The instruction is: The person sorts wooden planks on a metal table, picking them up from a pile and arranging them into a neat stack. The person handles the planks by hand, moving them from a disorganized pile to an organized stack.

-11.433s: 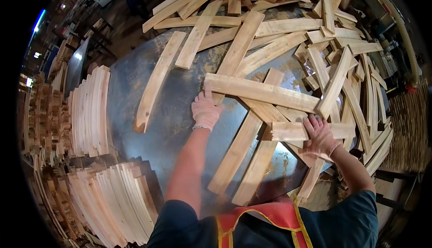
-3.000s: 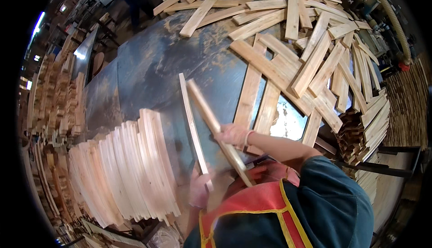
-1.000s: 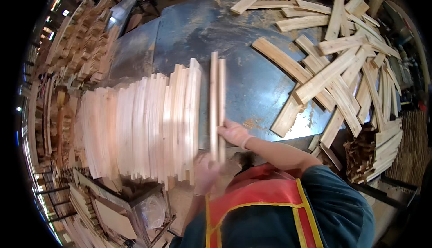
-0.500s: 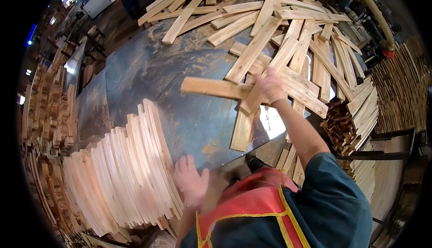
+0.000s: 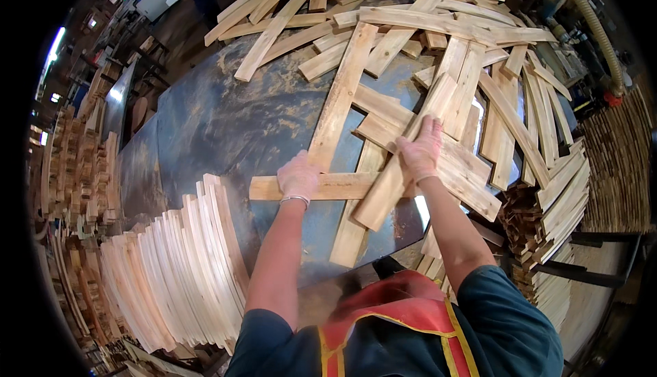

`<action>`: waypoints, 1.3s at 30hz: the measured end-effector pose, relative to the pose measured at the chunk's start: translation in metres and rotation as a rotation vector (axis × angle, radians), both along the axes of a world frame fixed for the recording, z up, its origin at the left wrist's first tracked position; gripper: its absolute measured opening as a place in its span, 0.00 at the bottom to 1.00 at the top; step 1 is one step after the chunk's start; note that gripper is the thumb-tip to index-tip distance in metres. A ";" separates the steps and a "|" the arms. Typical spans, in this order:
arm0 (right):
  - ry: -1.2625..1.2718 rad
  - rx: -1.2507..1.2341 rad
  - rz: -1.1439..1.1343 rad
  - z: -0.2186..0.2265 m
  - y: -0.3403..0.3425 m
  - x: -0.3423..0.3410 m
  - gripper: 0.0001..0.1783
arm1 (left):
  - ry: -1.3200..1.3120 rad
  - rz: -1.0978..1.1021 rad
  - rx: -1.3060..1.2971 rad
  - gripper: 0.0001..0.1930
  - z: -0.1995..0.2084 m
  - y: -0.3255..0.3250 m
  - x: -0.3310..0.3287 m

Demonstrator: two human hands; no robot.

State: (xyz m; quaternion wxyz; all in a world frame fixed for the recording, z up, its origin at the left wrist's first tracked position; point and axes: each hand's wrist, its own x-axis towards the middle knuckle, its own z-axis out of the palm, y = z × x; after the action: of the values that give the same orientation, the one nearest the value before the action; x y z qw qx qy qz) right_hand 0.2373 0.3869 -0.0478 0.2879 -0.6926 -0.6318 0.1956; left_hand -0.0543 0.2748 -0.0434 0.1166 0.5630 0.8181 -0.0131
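My left hand [image 5: 299, 176], in a thin pale glove, is closed on the near end of a long wooden board [image 5: 345, 89] that points away from me. Beneath that hand a shorter board [image 5: 342, 187] lies crosswise on the dark metal table [image 5: 205, 131]. My right hand [image 5: 421, 148], gloved too, is closed round the edge of another board [image 5: 387, 192], slanting from near left to far right over the crosswise one. Its fingers lie along the board's right side. More boards cross under it, one of them [image 5: 352, 233] reaching the table's near edge.
A neat row of boards [image 5: 174, 267] stands on edge at the near left. Loose boards [image 5: 458, 28] pile up across the far side and the right. Stacked boards [image 5: 612, 165] rise at the far right, near a ribbed hose [image 5: 595, 31]. Sawdust streaks the table.
My left hand has moved from beside the row of boards up to the long board, which has shifted left. My right hand remains on its board, whose near end has come closer to me.
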 end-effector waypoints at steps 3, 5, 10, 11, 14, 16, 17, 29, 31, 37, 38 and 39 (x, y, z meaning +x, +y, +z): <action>0.424 0.095 -0.002 -0.035 0.010 0.018 0.56 | -0.468 -0.015 0.190 0.29 -0.044 -0.026 -0.058; 1.114 -0.301 -0.015 0.019 -0.016 0.029 0.56 | -1.768 0.679 0.392 0.24 -0.011 -0.054 -0.047; 1.222 -0.362 0.330 0.071 -0.100 -0.049 0.55 | -1.176 0.389 0.470 0.33 0.016 -0.136 -0.008; 1.348 -0.420 0.385 0.073 -0.120 -0.069 0.50 | -1.088 0.336 0.386 0.40 0.029 -0.149 0.005; 1.354 -0.579 0.310 0.044 -0.186 -0.137 0.50 | -0.801 0.283 0.121 0.57 0.077 -0.205 0.045; 1.073 -0.756 0.525 0.057 -0.231 -0.167 0.50 | -0.751 0.453 -0.114 0.59 0.089 -0.233 0.045; 0.979 -0.746 0.706 0.039 -0.243 -0.178 0.51 | -0.800 0.541 -0.156 0.53 0.084 -0.254 0.037; -0.787 -0.273 0.928 0.071 -0.157 -0.137 0.50 | 0.181 0.299 0.207 0.44 0.033 -0.384 -0.037; -0.512 -0.421 0.953 0.077 -0.179 -0.145 0.48 | -0.140 0.344 0.188 0.44 0.047 -0.362 -0.018; 0.189 -0.898 1.107 0.061 -0.202 -0.187 0.40 | -1.783 0.859 0.507 0.34 -0.012 -0.307 0.010; 0.248 -0.610 1.040 0.044 -0.181 -0.189 0.36 | -2.026 0.928 0.504 0.31 -0.006 -0.296 0.008; 0.300 -0.329 0.969 0.027 -0.157 -0.194 0.33 | -1.924 0.931 0.509 0.29 -0.004 -0.294 0.005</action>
State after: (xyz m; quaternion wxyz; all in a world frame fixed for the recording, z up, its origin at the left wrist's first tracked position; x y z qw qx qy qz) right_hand 0.0430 0.2299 -0.0212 0.1392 -0.3221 -0.7921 0.4995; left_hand -0.0491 -0.0190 -0.0471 0.5799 -0.0186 0.4963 0.6458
